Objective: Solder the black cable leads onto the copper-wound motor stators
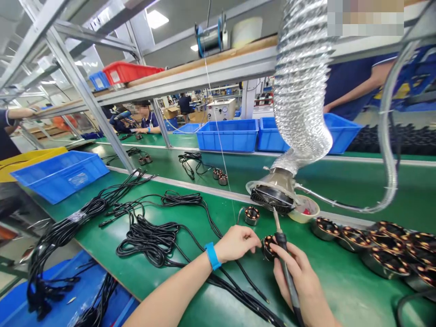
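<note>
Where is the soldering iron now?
In the head view, the soldering iron is in the right hand, its tip just below the black fan at the end of the silver duct.

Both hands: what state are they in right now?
Left hand: fingertips pinched together; anything held is too fine to tell.
Right hand: closed on the soldering iron.

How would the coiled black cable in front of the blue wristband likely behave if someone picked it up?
The coiled black cable would probably flop and sag, since its loops bend freely. It may snag, as strands lie across one another. Its loops could spread, with no tie visible around them.
</note>
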Tool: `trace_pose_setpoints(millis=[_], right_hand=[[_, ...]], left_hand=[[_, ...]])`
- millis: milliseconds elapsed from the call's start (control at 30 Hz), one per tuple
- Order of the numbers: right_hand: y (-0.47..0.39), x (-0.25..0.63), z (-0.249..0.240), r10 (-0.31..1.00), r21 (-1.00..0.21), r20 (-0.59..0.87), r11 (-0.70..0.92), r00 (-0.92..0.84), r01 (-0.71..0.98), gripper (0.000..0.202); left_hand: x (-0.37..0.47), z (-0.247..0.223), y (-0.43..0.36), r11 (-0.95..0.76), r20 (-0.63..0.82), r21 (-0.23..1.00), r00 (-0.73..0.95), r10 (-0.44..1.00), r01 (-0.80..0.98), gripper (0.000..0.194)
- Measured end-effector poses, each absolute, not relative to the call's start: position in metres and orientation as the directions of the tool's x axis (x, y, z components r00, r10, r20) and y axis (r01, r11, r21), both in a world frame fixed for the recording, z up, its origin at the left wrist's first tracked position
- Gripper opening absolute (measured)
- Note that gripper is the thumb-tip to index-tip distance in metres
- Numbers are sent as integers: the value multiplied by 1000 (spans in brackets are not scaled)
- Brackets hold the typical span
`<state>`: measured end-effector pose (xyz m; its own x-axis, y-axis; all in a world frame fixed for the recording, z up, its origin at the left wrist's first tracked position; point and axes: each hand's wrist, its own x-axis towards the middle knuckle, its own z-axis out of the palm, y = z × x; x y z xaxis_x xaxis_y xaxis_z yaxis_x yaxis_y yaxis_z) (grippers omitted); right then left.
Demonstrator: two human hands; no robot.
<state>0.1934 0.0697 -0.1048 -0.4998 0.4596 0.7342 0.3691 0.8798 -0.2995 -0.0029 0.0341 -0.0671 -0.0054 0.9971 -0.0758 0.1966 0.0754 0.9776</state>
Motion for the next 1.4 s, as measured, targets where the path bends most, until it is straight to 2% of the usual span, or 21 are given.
trace_pose_setpoints(millis=[167,300,400,500,633,700,900,1200,1300,1400], right_hand=[[70,190,-103,509,-350,692,857,-511,379,43],[71,186,-101,525,-381,693,849,-494,366,41],[70,183,-100,531,-392,708,844,-465,367,41],[66,183,-97,560,-447,696,828,-450,339,40],[65,187,-94,606,-517,645,795,-465,319,41],[65,189,-93,610,-527,631,791,-480,312,41],[66,192,-92,595,-543,647,798,-476,260,39],[68,193,-91,621,-573,616,775,-485,265,35],[69,195,-89,624,-566,607,774,-492,284,33],[69,196,-90,619,-561,607,778,-499,283,33]], left_hand=[[13,-63,38,103,-107,993,-70,992,-65,29],[26,-61,43,102,-123,986,-154,980,-135,36],[24,-61,41,84,-93,995,-168,981,-62,38],[14,-64,33,73,-55,992,-156,986,107,37],[1,-65,25,83,-107,931,48,993,354,38],[-1,-64,24,60,-120,905,117,986,420,36],[6,-63,19,46,-133,900,173,976,434,34],[8,-56,17,21,-103,852,130,986,523,23],[1,-49,18,61,-137,901,148,979,430,26],[-2,-46,20,232,-260,962,225,939,144,29]])
